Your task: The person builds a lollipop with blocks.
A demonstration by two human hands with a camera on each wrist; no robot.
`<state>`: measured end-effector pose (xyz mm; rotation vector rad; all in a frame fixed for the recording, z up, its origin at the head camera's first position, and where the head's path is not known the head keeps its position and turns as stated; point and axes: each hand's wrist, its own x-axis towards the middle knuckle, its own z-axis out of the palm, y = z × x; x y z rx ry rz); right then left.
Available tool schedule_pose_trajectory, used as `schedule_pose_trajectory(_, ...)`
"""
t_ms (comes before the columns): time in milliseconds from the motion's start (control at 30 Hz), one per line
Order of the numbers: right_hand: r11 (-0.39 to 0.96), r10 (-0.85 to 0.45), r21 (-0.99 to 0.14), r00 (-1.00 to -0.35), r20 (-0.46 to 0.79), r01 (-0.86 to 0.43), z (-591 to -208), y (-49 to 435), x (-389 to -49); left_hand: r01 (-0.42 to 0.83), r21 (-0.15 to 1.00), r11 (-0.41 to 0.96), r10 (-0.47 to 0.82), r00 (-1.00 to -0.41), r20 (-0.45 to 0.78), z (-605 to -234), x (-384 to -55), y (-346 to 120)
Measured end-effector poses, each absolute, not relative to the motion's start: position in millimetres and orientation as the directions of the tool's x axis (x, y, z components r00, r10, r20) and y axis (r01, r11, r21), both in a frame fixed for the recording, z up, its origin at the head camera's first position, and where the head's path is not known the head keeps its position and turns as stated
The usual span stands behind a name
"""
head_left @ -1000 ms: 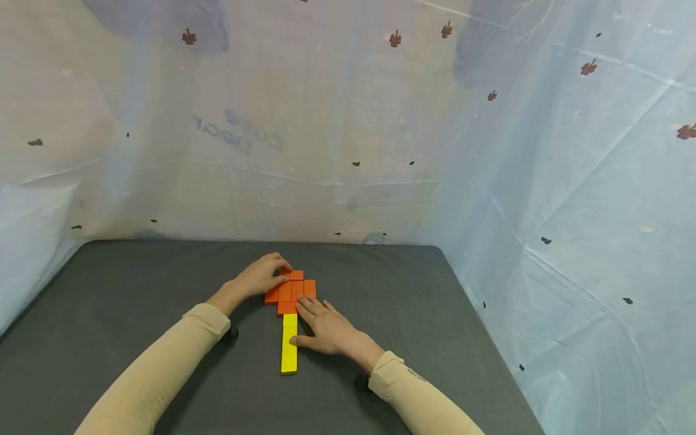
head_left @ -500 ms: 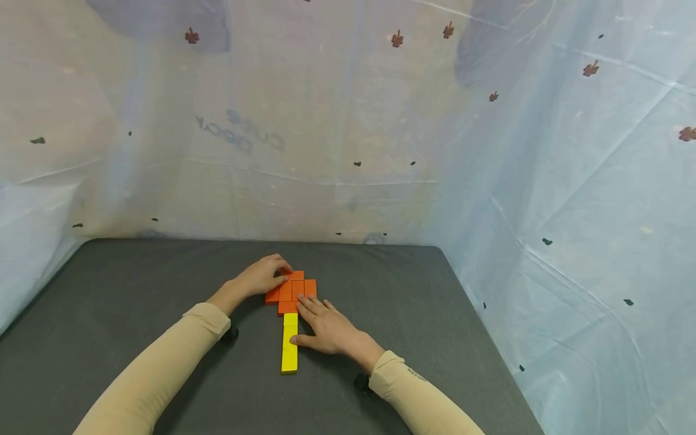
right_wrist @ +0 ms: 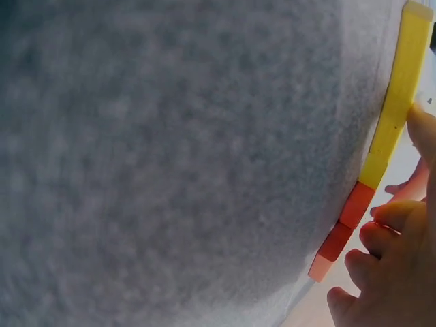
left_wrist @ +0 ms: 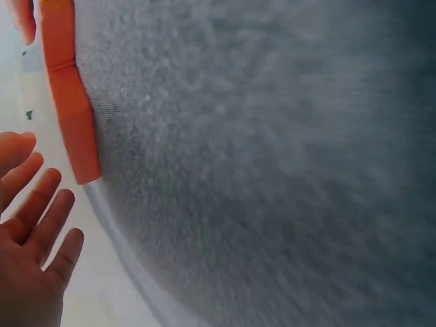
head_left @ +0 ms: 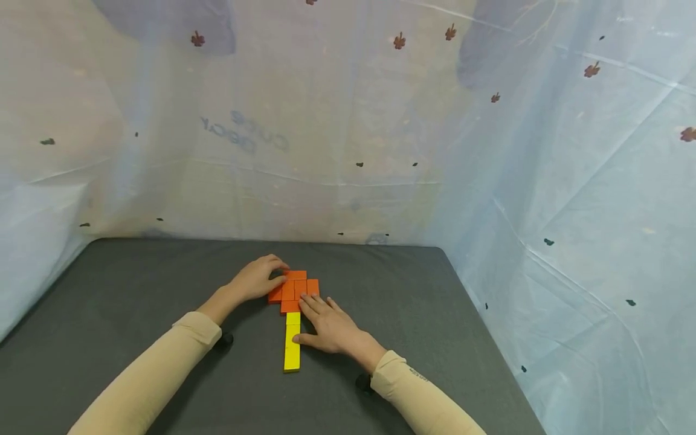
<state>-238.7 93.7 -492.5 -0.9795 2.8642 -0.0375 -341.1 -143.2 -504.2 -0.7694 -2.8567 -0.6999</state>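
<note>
Orange wooden blocks (head_left: 288,292) lie flat and close together in a cluster. A strip of yellow blocks (head_left: 292,347) runs from the cluster towards the person. At the cluster's upper left is my left hand (head_left: 255,279), its fingertips and thumb by the orange edge; in the left wrist view its fingers look spread and loosely extended, beside an orange block (left_wrist: 78,139). My right hand (head_left: 333,329) lies along the right side, fingertips over the lower right orange blocks and thumb on the yellow strip. The right wrist view shows that thumb at the yellow strip's (right_wrist: 398,88) edge.
The blocks lie on a dark grey, cloth-like tabletop (head_left: 435,338). Behind it and along the right hangs a translucent sheet (head_left: 326,121) with small leaf prints and some lettering.
My left hand and forearm have shifted slightly left relative to the blocks. The right hand stays in place, and the blocks keep their arrangement. The head view has shifted slightly.
</note>
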Motion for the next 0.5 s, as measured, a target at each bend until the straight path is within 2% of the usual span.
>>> schedule_pose_trajectory(200, 0.801, -0.598, -0.083, -0.799, -0.061, -0.593, -493, 96, -239, 0.471, 0.350, 0.809, 0.406, -0.880, 0.247, -497, -323, -154)
schedule_pose_trajectory(500, 0.856, -0.484, -0.187, -0.875, 0.038, -0.482, -485, 117, -246, 0.384, 0.260, 0.886, 0.323, -0.914, 0.246, -484, -288, -174)
